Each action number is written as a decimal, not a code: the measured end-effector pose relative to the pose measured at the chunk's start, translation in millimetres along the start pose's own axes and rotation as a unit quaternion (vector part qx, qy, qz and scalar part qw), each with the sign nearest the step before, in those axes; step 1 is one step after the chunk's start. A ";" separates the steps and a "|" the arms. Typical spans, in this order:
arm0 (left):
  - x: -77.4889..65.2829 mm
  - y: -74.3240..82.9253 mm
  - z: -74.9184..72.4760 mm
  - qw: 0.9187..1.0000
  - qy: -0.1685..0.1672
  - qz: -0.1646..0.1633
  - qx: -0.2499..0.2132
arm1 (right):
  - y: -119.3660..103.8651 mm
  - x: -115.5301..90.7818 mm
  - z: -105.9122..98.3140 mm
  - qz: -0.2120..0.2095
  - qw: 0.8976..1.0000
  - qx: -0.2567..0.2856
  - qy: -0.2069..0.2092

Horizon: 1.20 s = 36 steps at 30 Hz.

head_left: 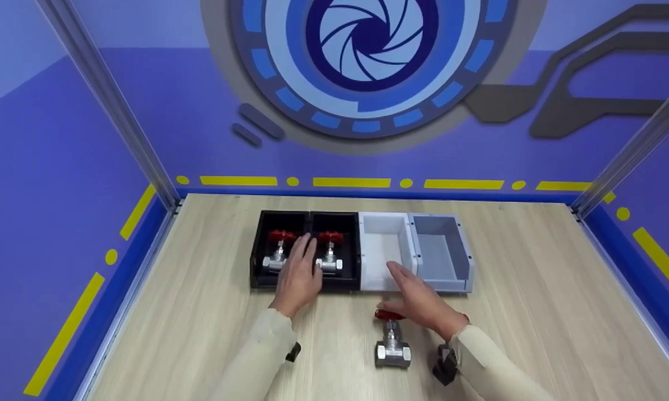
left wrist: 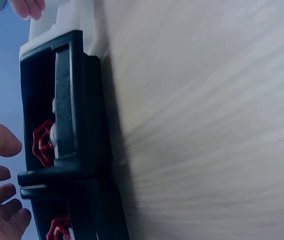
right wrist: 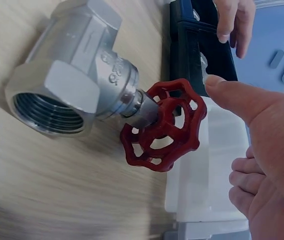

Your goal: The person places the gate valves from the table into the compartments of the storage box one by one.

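A steel gate valve [head_left: 393, 352] with a red handwheel [right wrist: 165, 131] lies on the table in front of the white bin [head_left: 370, 284]. My right hand [head_left: 421, 301] hovers above the handwheel, fingers loosely extended toward the white bin; in the right wrist view its thumb is near the wheel without curling round it. My left hand [head_left: 300, 278] is over the middle of two black bins [head_left: 345, 283], fingers fairly straight and holding nothing. A similar valve [head_left: 279, 250] lies in the left black bin, and another valve [head_left: 330, 256] in the right one, partly hidden by the left hand.
A grey bin [head_left: 451, 285] stands at the right end of the row, against the white one. Wooden tabletop [head_left: 524, 289] surrounds the bins. Blue printed panels [head_left: 190, 150] rise at the back and both sides, with metal posts at the corners.
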<state>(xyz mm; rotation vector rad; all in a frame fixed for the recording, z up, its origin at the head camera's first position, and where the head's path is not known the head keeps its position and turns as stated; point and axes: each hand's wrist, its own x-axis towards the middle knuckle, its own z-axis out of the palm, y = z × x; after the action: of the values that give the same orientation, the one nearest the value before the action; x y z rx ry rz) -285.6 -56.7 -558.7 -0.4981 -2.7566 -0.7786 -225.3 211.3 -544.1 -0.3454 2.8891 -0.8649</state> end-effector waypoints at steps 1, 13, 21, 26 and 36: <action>-0.1 1.1 0.6 1.000 -0.001 0.004 0.003 | 0.0 -0.9 0.4 -0.002 1.000 0.000 0.001; 1.4 16.3 1.9 1.000 -0.010 0.028 -0.008 | -0.5 -10.6 7.0 0.017 1.000 0.007 -0.009; 4.6 29.3 5.9 0.999 -0.031 0.026 -0.025 | 0.1 -18.9 7.4 0.019 1.000 0.001 -0.018; 5.9 36.6 7.9 0.998 -0.047 0.024 -0.035 | 1.5 -22.5 8.1 0.015 1.000 -0.004 -0.025; 6.1 43.6 14.5 0.996 -0.070 0.035 -0.045 | 1.1 -28.1 11.8 -0.001 1.000 -0.004 -0.030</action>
<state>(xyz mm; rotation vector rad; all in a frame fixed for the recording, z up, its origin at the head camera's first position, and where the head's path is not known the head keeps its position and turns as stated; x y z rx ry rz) -276.4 -12.4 -548.7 -0.6867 -2.8222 -0.8868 -196.3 212.9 -553.5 -0.3694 2.8381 -0.8274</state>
